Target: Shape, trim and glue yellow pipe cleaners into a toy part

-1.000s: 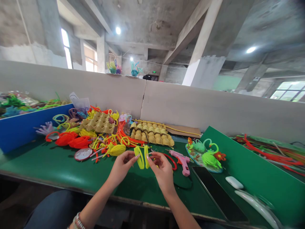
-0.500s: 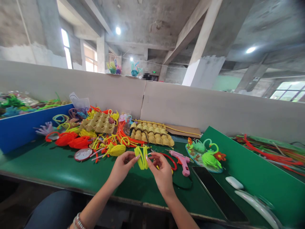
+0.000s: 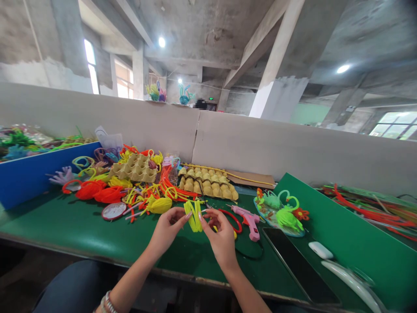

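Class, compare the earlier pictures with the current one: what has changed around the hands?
The right hand has shifted slightly toward the left hand, narrowing the gap between the yellow loops. Neither hand let go; the pink glue gun and phone stayed put.

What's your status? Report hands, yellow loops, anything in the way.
Left hand and right hand both pinching yellow loops. Loops held upright, side by side. Nothing between the hands but loops; pink glue gun lies beside the right hand.
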